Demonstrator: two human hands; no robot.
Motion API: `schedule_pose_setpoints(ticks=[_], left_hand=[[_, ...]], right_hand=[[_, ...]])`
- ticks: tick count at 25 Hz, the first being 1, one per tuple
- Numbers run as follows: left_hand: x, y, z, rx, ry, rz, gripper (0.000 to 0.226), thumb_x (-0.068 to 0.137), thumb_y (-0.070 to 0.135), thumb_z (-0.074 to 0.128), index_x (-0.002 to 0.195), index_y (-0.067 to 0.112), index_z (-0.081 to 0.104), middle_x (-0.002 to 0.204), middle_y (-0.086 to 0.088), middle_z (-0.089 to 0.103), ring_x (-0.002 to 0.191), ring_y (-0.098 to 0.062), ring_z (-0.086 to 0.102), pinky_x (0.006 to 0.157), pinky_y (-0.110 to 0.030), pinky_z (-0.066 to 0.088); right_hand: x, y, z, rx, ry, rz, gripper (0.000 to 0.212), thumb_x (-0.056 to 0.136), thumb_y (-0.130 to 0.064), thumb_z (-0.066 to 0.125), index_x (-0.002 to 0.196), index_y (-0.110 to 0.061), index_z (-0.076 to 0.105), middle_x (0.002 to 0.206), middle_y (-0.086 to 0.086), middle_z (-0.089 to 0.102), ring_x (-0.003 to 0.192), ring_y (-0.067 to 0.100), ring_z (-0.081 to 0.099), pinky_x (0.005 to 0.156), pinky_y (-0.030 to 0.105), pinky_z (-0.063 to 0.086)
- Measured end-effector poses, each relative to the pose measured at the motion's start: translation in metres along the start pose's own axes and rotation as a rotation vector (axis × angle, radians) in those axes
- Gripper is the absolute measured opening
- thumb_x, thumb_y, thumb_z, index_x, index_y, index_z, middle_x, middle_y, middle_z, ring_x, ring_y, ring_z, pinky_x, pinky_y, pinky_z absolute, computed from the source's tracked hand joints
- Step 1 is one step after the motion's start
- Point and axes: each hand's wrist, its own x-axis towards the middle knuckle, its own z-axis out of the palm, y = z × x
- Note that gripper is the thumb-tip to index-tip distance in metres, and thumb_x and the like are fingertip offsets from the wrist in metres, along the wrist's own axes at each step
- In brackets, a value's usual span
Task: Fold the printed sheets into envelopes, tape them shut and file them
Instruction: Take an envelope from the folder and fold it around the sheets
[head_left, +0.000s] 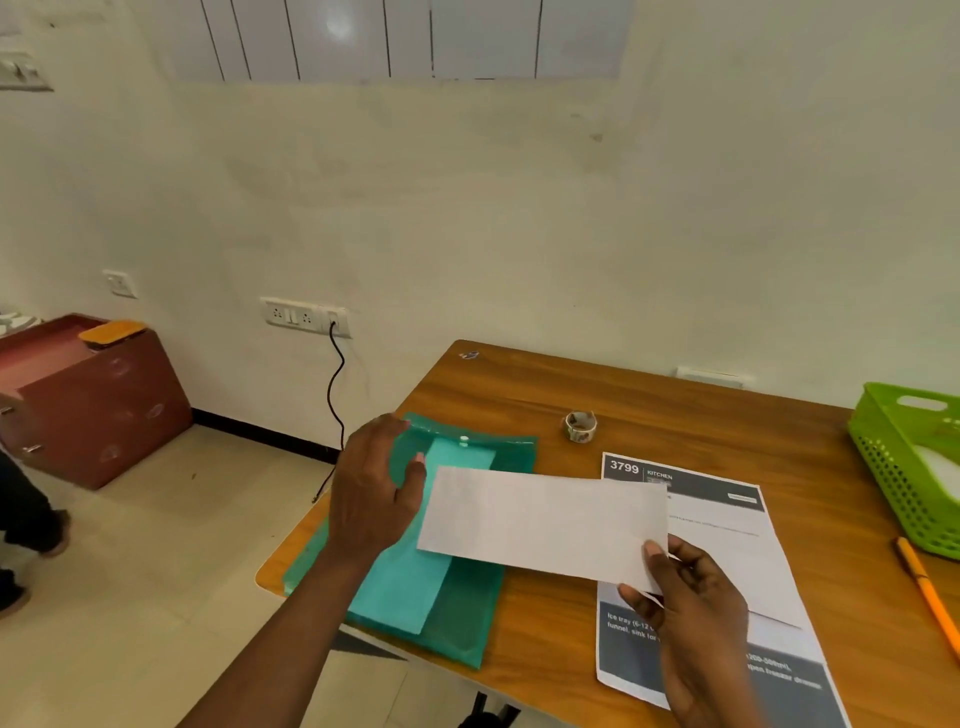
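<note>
A right hand pinches the lower right corner of a folded white envelope, holding it over a green plastic folder and a printed sheet on the wooden table. The left hand grips the folder's upper left edge. A tape roll sits behind them.
</note>
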Motion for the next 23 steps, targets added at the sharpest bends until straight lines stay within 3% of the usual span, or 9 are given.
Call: schedule_pose_setpoints(ticks=[3, 5, 8, 10, 15, 19, 23], left_hand=[[-0.013, 0.046, 0.016, -0.006, -0.381, 0.135, 0.067, 0.084, 0.060, 0.054, 0.137, 0.021, 0.045, 0.147, -0.002, 0.045, 0.134, -0.020, 0.041, 0.110, -0.042, 0.039], [-0.027, 0.076, 0.033, 0.070, -0.613, 0.249, 0.086, 0.078, 0.079, 0.048, 0.148, 0.037, 0.022, 0.162, 0.007, 0.016, 0.149, -0.015, 0.010, 0.121, -0.047, 0.015], [-0.041, 0.110, 0.061, 0.172, -0.702, 0.449, 0.110, 0.067, 0.091, 0.047, 0.153, 0.044, -0.004, 0.164, 0.004, -0.015, 0.149, -0.019, -0.020, 0.117, -0.053, -0.013], [-0.041, 0.124, 0.072, 0.186, -0.797, 0.502, 0.115, 0.066, 0.084, 0.057, 0.151, 0.047, -0.011, 0.163, 0.001, -0.012, 0.149, -0.024, -0.019, 0.115, -0.054, -0.019], [-0.044, 0.139, 0.092, 0.180, -0.930, 0.555, 0.115, 0.066, 0.064, 0.071, 0.150, 0.040, -0.004, 0.150, 0.001, 0.021, 0.143, -0.022, 0.014, 0.115, -0.045, -0.023], [-0.042, 0.144, 0.096, 0.171, -0.988, 0.542, 0.111, 0.066, 0.061, 0.071, 0.148, 0.041, -0.001, 0.144, 0.001, 0.024, 0.140, -0.022, 0.019, 0.114, -0.042, -0.021], [-0.040, 0.147, 0.096, 0.189, -1.025, 0.535, 0.111, 0.065, 0.057, 0.074, 0.148, 0.041, 0.001, 0.141, 0.002, 0.025, 0.137, -0.022, 0.019, 0.111, -0.040, -0.022]], right_hand=[[-0.002, -0.001, -0.012, 0.049, -0.007, 0.016, 0.018, 0.086, -0.021, 0.069, 0.103, -0.019, 0.065, 0.102, 0.002, 0.072, 0.092, 0.026, 0.069, 0.057, 0.036, 0.060], [-0.004, -0.004, -0.020, 0.073, -0.012, 0.015, 0.021, 0.084, -0.022, 0.070, 0.104, -0.019, 0.066, 0.100, 0.000, 0.073, 0.093, 0.026, 0.070, 0.058, 0.035, 0.060], [-0.004, -0.006, -0.034, 0.101, -0.015, 0.022, 0.023, 0.081, -0.025, 0.071, 0.103, -0.020, 0.067, 0.098, -0.001, 0.074, 0.089, 0.026, 0.073, 0.059, 0.035, 0.060], [-0.005, -0.006, -0.044, 0.111, -0.013, 0.037, 0.024, 0.080, -0.025, 0.071, 0.103, -0.020, 0.067, 0.100, 0.000, 0.074, 0.085, 0.025, 0.074, 0.059, 0.035, 0.060], [-0.005, -0.012, -0.074, 0.142, -0.027, 0.015, 0.028, 0.083, -0.019, 0.072, 0.109, -0.016, 0.063, 0.101, 0.008, 0.073, 0.085, 0.027, 0.074, 0.056, 0.035, 0.060], [-0.005, -0.019, -0.090, -0.150, 0.007, -0.174, 0.042, 0.078, -0.023, 0.078, 0.116, -0.028, 0.061, 0.104, 0.004, 0.065, 0.087, 0.024, 0.071, 0.062, 0.037, 0.060], [-0.012, -0.023, -0.106, -0.385, -0.190, -0.411, 0.055, 0.061, -0.037, 0.084, 0.113, -0.033, 0.066, 0.109, -0.010, 0.062, 0.100, 0.007, 0.061, 0.070, 0.028, 0.058]])
